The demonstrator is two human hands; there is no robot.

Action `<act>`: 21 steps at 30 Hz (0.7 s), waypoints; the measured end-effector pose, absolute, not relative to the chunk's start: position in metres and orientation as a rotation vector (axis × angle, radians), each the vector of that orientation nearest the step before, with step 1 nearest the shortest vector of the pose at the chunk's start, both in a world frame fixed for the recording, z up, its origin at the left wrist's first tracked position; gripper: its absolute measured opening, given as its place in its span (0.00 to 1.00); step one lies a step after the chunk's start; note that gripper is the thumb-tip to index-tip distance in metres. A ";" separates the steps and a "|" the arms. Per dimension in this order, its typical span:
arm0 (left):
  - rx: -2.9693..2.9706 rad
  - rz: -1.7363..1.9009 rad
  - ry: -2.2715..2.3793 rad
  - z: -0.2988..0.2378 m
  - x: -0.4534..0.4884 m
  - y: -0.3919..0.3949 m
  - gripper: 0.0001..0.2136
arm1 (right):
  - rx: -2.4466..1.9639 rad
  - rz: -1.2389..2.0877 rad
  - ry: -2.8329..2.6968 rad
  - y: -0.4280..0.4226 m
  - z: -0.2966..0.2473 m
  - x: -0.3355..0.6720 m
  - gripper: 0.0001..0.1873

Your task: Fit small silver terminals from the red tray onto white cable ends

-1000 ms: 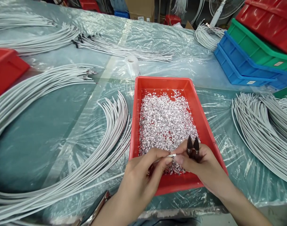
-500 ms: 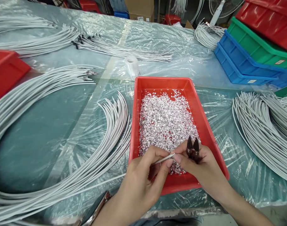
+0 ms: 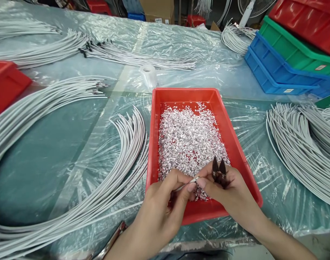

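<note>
My left hand (image 3: 161,207) pinches the tip of a thin white cable (image 3: 187,183) over the near end of a red tray (image 3: 236,151). My right hand (image 3: 230,195) is closed round small dark cutters (image 3: 218,169), whose blades point up and away, and its thumb and forefinger meet the cable tip too. The tray holds a heap of shiny silver foil scraps (image 3: 188,139). The cable runs back under my left palm and is hidden there.
Curved bundles of white cables lie on the plastic-covered table at left (image 3: 45,104), near centre (image 3: 127,155), right (image 3: 297,144) and far back (image 3: 127,54). A tape roll (image 3: 148,74) stands behind the tray. Stacked blue, green and red bins (image 3: 284,68) sit back right; another red bin (image 3: 4,85) at left.
Both hands stay over the tray's near end. The fingers have shifted slightly on the cable tip, and the view has drifted a little.
</note>
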State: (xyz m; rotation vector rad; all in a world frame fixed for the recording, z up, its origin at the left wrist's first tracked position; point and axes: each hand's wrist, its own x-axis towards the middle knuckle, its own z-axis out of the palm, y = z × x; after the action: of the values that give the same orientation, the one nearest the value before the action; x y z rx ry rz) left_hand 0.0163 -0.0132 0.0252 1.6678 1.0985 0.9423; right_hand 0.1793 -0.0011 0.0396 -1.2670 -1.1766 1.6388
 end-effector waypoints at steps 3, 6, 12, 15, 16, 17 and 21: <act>1.665 0.939 1.087 0.024 0.016 -0.014 0.05 | -1.235 1.670 -1.150 -0.001 0.039 0.179 0.04; 1.658 0.934 1.084 0.025 0.016 -0.014 0.05 | -1.195 1.703 -1.129 -0.001 0.039 0.179 0.04; 1.668 0.943 1.058 0.027 0.017 -0.012 0.06 | -1.176 1.704 -1.129 -0.001 0.041 0.178 0.05; 1.681 0.936 1.042 0.028 0.016 -0.011 0.07 | -1.182 1.702 -1.132 -0.002 0.041 0.179 0.05; 1.686 0.927 1.040 0.029 0.015 -0.011 0.07 | -1.187 1.702 -1.133 -0.002 0.041 0.179 0.05; 1.689 0.915 1.042 0.029 0.015 -0.011 0.07 | -1.194 1.701 -1.133 -0.002 0.040 0.178 0.04; 1.687 0.907 1.052 0.030 0.014 -0.011 0.07 | -1.219 1.695 -1.134 -0.001 0.040 0.178 0.04</act>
State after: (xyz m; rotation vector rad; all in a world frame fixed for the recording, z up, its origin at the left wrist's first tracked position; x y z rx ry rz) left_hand 0.0140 -0.0108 0.0300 1.6866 1.0520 0.9073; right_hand 0.1776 -0.0008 0.0396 -1.2195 -1.1342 1.6949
